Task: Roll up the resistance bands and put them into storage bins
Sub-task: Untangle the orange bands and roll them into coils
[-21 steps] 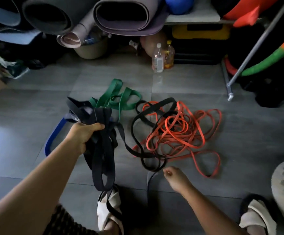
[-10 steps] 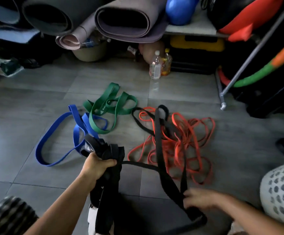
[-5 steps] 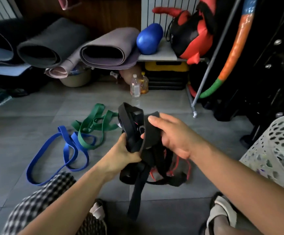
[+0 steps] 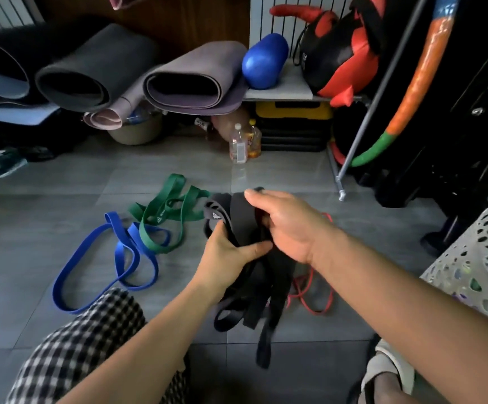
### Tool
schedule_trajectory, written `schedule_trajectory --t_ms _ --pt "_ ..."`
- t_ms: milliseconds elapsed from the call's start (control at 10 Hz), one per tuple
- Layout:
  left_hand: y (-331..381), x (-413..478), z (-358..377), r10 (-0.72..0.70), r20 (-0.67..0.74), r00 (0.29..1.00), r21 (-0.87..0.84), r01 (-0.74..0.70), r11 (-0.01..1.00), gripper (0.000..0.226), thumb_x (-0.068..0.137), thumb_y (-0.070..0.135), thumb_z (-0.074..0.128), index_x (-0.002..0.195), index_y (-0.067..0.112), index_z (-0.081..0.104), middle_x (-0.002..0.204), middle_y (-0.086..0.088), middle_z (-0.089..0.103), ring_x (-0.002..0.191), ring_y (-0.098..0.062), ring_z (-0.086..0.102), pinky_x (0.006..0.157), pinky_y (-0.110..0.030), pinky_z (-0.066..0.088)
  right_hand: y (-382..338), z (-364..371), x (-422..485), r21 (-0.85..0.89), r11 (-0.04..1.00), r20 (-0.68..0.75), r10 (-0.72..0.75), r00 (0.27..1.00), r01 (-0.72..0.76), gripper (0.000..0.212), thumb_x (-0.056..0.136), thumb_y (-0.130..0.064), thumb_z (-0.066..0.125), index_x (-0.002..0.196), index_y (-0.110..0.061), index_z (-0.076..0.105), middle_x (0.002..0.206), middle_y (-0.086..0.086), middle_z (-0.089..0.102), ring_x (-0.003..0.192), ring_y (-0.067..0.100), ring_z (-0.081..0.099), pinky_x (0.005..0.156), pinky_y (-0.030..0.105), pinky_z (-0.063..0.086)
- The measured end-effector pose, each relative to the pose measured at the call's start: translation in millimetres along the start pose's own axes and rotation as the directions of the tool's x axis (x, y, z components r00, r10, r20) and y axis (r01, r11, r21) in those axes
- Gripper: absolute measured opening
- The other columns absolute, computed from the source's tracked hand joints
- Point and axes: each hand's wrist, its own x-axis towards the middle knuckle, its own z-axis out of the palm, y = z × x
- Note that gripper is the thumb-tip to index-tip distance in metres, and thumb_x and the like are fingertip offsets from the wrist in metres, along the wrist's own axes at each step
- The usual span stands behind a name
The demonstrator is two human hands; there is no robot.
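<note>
Two hands are seen in the head view, both closed round one bundle. The black bands [image 4: 269, 287] are held in the air above the floor [image 4: 47, 217], in front of the person. The left hand [image 4: 228, 255] is wrapped round the bundle from the left, its thumb laid across the front. The right hand [image 4: 292, 228] is curled over the top from the right, its thumb pointing left along the upper edge. Below the hands, loose black loops and one long end are left hanging.

On the floor to the left, a green band [image 4: 158, 217] is spread in loops. A blue band [image 4: 119, 258] lies just beside it, nearer the person, and the two overlap at one point. A thin red band [image 4: 315, 311] is partly hidden behind the hanging black loops.

At the right edge, a white perforated basket [image 4: 469, 258] is seen, apart from the bundle. What it holds cannot be made out. Farther back, rolled mats [image 4: 196, 80] are stacked, a blue ball [image 4: 263, 62] rests on a shelf, and two bottles [image 4: 238, 144] stand on the floor.
</note>
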Motion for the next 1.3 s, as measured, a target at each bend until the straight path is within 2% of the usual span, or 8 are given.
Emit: schedule_trajectory --t_ms 200,400,600,700,800,1000,1200,1300 --pt "15 7 -9 -0.043 -0.061 0.997 -0.028 0.042 0.999 0.029 0.075 -0.009 0.066 0.093 0.013 0.060 0.086 -0.006 0.070 0.079 -0.022 0.067 0.077 -0.035 0.055 -30 -44 5 -0.726 0.680 -0.083 -0.228 0.970 0.097 0.031 0.093 -0.036 0.046 0.084 -0.014 0.067 0.087 0.007 0.068 0.083 0.015 0.062 0.077 0.030 0.045" --pt "43 8 -37 -0.122 -0.030 0.992 -0.270 0.109 0.956 0.018 0.077 -0.004 0.061 0.089 0.009 0.060 0.072 -0.009 0.069 0.061 -0.021 0.066 0.059 -0.030 0.056 53 -104 32 -0.454 0.890 -0.414 -0.160 0.896 -0.051 0.030 0.100 -0.025 0.034 0.089 -0.013 0.059 0.082 0.002 0.059 0.070 0.018 0.058 0.063 0.008 0.046" --pt "52 22 -86 -0.156 -0.015 0.988 -0.471 0.131 0.873 0.051 0.058 0.017 0.070 0.107 0.008 0.059 0.094 -0.014 0.066 0.077 -0.026 0.067 0.065 -0.034 0.056 162 -36 27 -0.428 0.894 0.018 0.159 0.987 -0.136 0.028 0.101 -0.018 0.026 0.116 -0.017 0.050 0.124 -0.005 0.048 0.120 0.014 0.045 0.092 0.007 0.037" --pt "51 32 -101 -0.153 -0.113 0.982 -0.488 0.079 0.869 0.040 0.069 0.017 0.066 0.107 0.011 0.053 0.099 -0.013 0.062 0.079 -0.024 0.067 0.067 -0.034 0.056 191 -15 29 -0.515 0.828 0.136 0.337 0.932 -0.225 0.032 0.101 -0.009 0.029 0.077 -0.011 0.051 0.070 -0.005 0.063 0.062 -0.007 0.057 0.062 0.004 0.043" --pt "51 38 -119 -0.179 -0.218 0.960 -0.484 0.053 0.874 0.039 0.075 0.018 0.065 0.112 0.012 0.054 0.102 -0.013 0.062 0.077 -0.023 0.068 0.063 -0.034 0.055 225 -3 17 -0.595 0.784 0.212 0.364 0.907 -0.176 0.033 0.102 -0.019 0.024 0.112 -0.001 0.049 0.068 -0.002 0.063 0.051 -0.001 0.060 0.056 0.012 0.048" --pt "44 35 -147 -0.244 -0.419 0.874 -0.423 0.050 0.905 0.025 0.075 0.017 0.068 0.099 0.013 0.061 0.084 -0.006 0.069 0.072 -0.022 0.067 0.060 -0.036 0.056 281 -58 -4 -0.565 0.787 0.270 0.461 0.845 -0.249 0.107 0.024 -0.093 0.053 0.097 -0.015 0.059 0.095 0.014 0.069 0.090 0.023 0.066 0.087 0.028 0.050" --pt "36 27 -145 -0.247 -0.517 0.819 -0.340 0.068 0.938 0.008 0.082 0.009 0.063 0.077 0.014 0.059 0.053 0.002 0.065 0.048 -0.013 0.064 0.046 -0.026 0.053 195 -77 -40 -0.873 0.472 0.202 0.586 0.785 -0.127 0.025 0.075 -0.046 0.066 0.088 -0.044 0.044 0.116 -0.014 0.054 0.106 0.001 0.049 0.088 0.018 0.039" --pt "31 26 -139 -0.206 -0.512 0.834 -0.258 0.080 0.963 0.013 0.081 0.004 0.064 0.091 0.010 0.059 0.069 -0.004 0.067 0.054 -0.014 0.065 0.048 -0.025 0.053 150 -105 -32 -0.852 0.500 0.084 0.425 0.901 -0.156 0.016 0.079 -0.027 0.070 0.076 -0.022 0.055 0.067 -0.010 0.064 0.063 0.000 0.061 0.058 0.013 0.041"
